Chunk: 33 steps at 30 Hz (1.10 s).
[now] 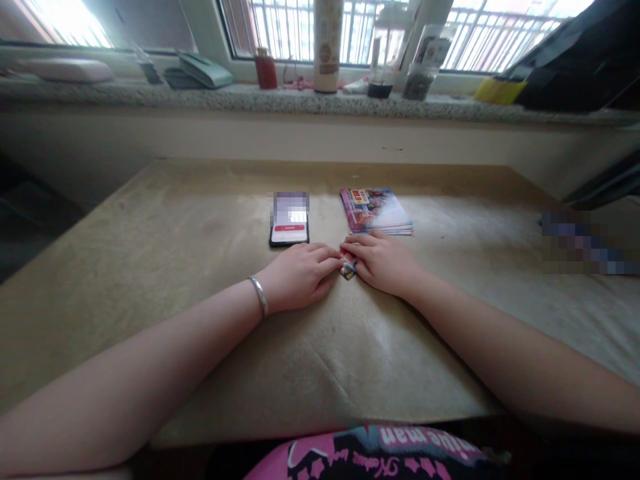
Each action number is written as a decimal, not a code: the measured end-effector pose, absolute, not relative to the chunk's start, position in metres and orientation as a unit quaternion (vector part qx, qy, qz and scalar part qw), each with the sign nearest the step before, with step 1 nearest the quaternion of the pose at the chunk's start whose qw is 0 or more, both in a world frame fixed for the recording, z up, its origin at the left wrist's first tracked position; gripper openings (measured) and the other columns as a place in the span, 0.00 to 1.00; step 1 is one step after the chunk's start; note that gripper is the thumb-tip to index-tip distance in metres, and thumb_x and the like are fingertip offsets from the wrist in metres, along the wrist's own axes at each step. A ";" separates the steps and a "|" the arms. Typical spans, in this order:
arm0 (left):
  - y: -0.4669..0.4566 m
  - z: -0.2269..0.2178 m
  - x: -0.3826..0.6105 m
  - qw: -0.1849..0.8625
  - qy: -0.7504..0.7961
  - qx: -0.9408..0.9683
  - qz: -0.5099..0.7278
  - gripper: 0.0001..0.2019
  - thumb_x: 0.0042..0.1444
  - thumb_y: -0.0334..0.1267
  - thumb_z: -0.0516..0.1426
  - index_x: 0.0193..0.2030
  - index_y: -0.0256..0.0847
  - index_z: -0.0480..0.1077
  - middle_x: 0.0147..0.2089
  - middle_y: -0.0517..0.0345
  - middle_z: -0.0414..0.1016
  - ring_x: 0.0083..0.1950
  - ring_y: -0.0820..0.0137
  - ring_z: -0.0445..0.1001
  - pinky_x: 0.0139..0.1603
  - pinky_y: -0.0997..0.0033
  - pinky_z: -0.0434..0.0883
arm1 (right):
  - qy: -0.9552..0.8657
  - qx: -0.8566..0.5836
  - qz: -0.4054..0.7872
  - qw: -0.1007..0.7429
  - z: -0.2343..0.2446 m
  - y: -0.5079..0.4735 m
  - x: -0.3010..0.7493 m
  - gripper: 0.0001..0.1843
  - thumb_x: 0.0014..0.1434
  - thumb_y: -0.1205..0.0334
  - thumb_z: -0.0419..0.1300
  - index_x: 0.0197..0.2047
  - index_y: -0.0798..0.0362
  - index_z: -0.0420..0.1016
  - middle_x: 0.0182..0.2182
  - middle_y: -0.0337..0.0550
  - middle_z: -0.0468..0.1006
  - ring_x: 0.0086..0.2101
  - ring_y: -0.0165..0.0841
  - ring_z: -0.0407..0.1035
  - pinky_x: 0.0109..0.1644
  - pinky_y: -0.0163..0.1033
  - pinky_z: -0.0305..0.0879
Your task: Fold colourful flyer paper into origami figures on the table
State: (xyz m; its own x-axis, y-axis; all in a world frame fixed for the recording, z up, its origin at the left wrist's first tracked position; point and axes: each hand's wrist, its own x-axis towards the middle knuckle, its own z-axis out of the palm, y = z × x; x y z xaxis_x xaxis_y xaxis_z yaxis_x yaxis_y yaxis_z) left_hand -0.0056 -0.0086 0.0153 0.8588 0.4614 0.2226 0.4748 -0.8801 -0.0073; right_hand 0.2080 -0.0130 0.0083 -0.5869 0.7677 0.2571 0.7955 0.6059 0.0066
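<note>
A small piece of colourful printed paper (348,268), seemingly folded, lies on the table between my hands. My left hand (303,275), below a silver bangle, has its fingertips at the paper's left edge. From the other side my right hand (385,263) presses its fingers on the paper, hiding part of it. Both hands rest low, close to the tabletop. Just beyond my right hand sits a stack of glossy printed leaflets (377,211). A smartphone (290,230) with a lit screen lies flat beyond my left hand.
The table (210,220) has a tan, slightly creased cover. Behind it, a granite windowsill (280,100) holds a tall cylinder (327,50), a red bottle (265,68), a pale green case (206,71) and a black bag (585,63). A blurred patch covers something at the right edge.
</note>
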 end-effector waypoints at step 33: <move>-0.010 0.015 -0.010 0.036 -0.259 -0.965 -0.011 0.29 0.63 0.47 0.47 0.66 0.30 0.55 0.68 0.45 0.55 0.68 0.62 0.55 0.67 0.63 0.56 | -0.863 -0.500 -0.026 0.074 0.010 -0.011 0.209 0.24 0.64 0.52 0.46 0.59 0.50 0.66 0.42 0.49 0.74 0.39 0.37 0.70 0.36 0.38 0.61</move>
State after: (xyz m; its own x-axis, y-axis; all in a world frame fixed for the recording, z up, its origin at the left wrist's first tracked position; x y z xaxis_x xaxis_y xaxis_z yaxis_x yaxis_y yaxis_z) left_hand -0.0103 -0.0097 0.0152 0.8656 0.4991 0.0403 0.5007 -0.8633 -0.0628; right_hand 0.2094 -0.0112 0.0099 -0.4893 0.8587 0.1526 0.8662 0.4988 -0.0294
